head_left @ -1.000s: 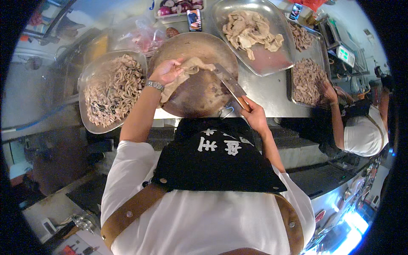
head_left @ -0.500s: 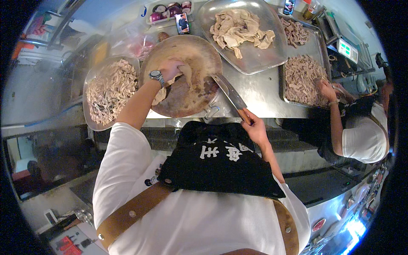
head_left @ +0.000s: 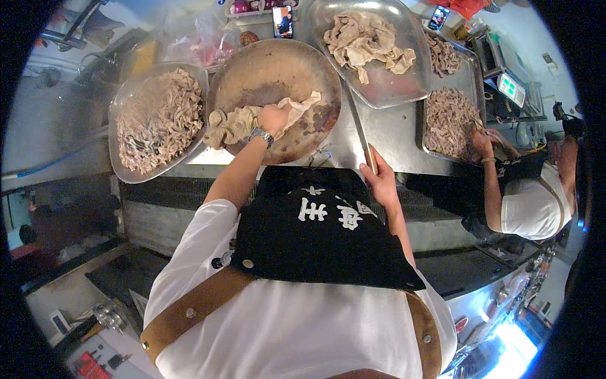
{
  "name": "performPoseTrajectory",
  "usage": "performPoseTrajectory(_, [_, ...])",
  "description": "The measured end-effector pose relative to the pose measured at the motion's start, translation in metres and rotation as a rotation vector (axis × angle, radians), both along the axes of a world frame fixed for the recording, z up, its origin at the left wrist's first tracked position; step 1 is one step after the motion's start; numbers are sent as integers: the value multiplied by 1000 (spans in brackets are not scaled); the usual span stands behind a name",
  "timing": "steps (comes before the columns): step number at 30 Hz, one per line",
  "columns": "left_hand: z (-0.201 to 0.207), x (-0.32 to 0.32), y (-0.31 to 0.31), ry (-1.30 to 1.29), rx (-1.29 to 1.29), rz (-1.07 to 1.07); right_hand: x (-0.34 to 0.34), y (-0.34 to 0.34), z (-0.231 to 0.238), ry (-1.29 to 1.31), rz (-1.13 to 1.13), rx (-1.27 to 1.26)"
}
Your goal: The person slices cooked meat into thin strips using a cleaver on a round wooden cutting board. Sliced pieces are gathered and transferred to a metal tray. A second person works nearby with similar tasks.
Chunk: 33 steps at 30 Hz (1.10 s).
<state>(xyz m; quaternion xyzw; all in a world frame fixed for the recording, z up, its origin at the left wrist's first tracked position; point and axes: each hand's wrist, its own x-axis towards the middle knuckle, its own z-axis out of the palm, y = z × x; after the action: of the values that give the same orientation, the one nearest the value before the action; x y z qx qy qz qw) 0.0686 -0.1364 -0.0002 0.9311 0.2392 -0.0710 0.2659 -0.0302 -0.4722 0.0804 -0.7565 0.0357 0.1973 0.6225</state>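
Observation:
A pale, limp length of tripe-like meat lies bunched across a round wooden chopping board, its left end hanging over the rim. My left hand, with a watch on the wrist, is closed on this meat near the middle of the board. To the right of the board, my right hand grips a knife by its wooden handle. Its blade points away from me and shows almost edge-on beside the board.
Left of the board stands a tray of cut strips; behind it on the right, a tray of whole pieces. A co-worker's hand is at another strip-filled tray. A phone stands behind the board, near a plastic bag.
My left hand has come nearer and right, and the meat now stretches across the board under it. The knife has turned edge-on, still in my right hand. The view has shifted slightly.

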Motion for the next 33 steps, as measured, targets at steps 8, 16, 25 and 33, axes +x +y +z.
performPoseTrajectory(8, [-7, 2, 28, -40, 158, -327, 37, 48, 15, 343, 252, 204])
performPoseTrajectory(16, [10, -23, 17, -603, 296, -734, 39, 64, 9, 458, 75, 301])
performPoseTrajectory(25, [0, -11, 32, -454, -13, -863, 64, 79, 6, -294, 180, -350])
performPoseTrajectory(33, [3, -24, 18, -433, -286, -432, 103, 110, -25, -522, 362, -872])
